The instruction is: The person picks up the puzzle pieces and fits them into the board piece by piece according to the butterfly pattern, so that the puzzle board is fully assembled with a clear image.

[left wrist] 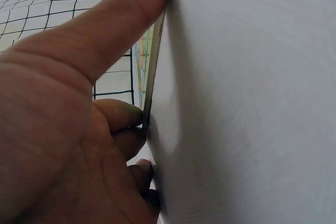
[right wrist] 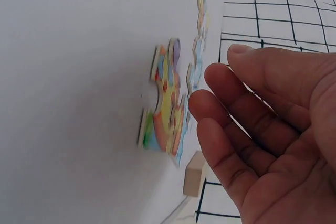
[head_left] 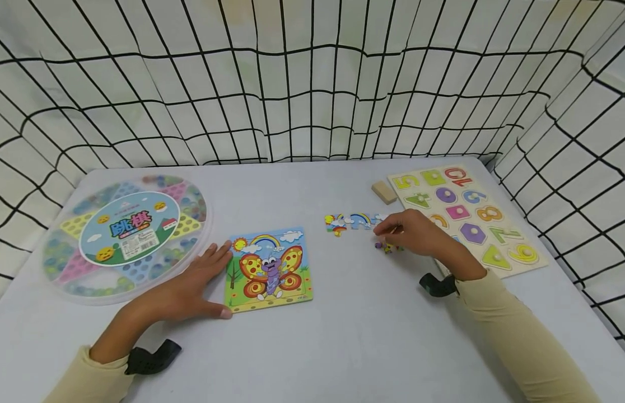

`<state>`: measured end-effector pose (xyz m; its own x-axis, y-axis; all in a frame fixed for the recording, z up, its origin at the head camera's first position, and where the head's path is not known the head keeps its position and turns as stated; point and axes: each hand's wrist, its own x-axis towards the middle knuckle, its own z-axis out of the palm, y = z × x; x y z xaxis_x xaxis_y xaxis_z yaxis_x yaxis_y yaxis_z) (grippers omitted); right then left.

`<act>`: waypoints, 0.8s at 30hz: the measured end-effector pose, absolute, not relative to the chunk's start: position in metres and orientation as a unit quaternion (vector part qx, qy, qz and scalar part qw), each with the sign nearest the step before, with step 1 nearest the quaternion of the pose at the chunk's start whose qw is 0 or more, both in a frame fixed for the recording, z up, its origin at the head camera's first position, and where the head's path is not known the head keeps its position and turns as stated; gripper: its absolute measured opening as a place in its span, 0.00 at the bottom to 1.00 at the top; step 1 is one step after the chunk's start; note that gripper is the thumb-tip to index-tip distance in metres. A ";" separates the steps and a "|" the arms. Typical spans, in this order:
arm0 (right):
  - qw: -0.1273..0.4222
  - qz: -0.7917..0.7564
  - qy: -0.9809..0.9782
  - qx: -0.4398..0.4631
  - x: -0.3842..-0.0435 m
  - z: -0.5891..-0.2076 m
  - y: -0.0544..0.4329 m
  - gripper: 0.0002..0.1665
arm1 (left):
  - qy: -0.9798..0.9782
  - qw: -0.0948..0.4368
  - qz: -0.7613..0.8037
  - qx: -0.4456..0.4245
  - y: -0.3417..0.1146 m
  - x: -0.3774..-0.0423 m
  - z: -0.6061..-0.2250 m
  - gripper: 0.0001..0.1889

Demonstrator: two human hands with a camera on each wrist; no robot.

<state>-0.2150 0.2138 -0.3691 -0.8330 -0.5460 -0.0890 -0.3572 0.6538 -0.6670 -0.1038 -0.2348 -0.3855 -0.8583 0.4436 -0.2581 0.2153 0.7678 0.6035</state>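
A square butterfly puzzle [head_left: 268,271] lies flat on the table. My left hand [head_left: 189,288] rests at its left side, fingertips near the upper left edge and thumb by the lower left corner. The left wrist view shows that thumb [left wrist: 100,30] and the board's thin edge [left wrist: 153,66]. My right hand [head_left: 413,232] hovers over loose jigsaw pieces, its fingers loosely bent with nothing between them. A row of blue-sky and rainbow pieces [head_left: 360,220] lies beyond; a yellow and orange piece [right wrist: 168,85] sits nearest the hand, partly hidden by it in the head view.
A round Chinese checkers box [head_left: 131,229] lies at the left. On the right is a wooden number-and-shape board [head_left: 463,215], with a small wooden block [head_left: 384,192] beside its far corner. Black netting [head_left: 312,95] over white cloth borders the table's back and sides.
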 end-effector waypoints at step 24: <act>0.114 -0.310 0.918 -0.220 -0.213 -0.384 0.231 0.15 | 0.921 0.198 0.287 0.176 -0.236 -0.102 -0.385 0.61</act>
<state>-0.2130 0.2310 -0.3838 -0.8774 -0.4741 -0.0733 -0.3322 0.7108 -0.6200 -0.1023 -0.2357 -0.3846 -0.8596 0.4378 -0.2634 0.2110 0.7737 0.5974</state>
